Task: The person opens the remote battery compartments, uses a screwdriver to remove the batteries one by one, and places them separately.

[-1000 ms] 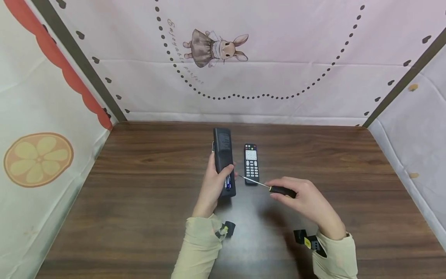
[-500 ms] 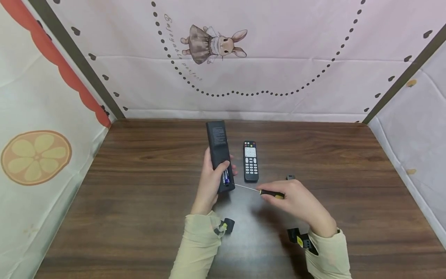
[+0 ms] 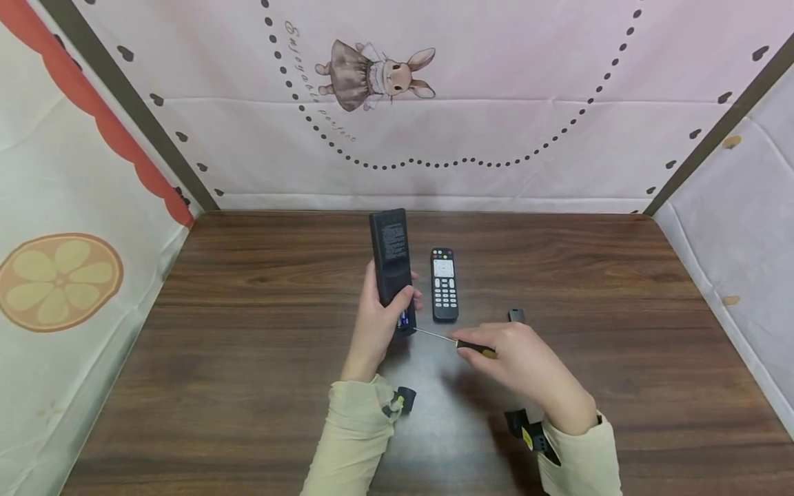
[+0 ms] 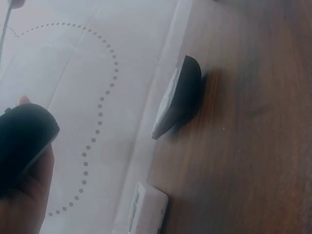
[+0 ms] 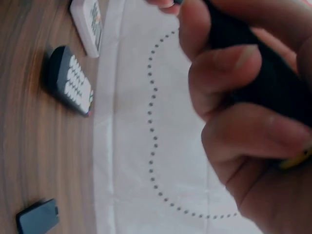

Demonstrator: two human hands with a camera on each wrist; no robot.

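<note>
My left hand (image 3: 370, 324) grips a black remote control (image 3: 392, 255), its back turned up. The battery compartment near the remote's lower end is uncovered, and batteries (image 3: 404, 319) with blue on them show in it. The left thumb lies across the remote just above them. My right hand (image 3: 511, 355) holds a screwdriver (image 3: 474, 346) by its black and yellow handle. Its thin shaft points left, with the tip at the remote's lower right edge; whether it touches cannot be made out. In the right wrist view, curled fingers (image 5: 229, 68) wrap the dark handle.
A smaller black remote (image 3: 444, 286) with white buttons lies face up on the wooden table (image 3: 260, 296). A small dark flat piece (image 3: 516, 315), like a battery cover, lies beyond my right hand. A white remote-like thing (image 5: 87, 24) lies near the fabric wall (image 3: 527, 138).
The screwdriver has moved left, and its tip has come to the held remote's lower end. The held remote has shifted slightly up. The small dark piece has come into sight behind the right hand.
</note>
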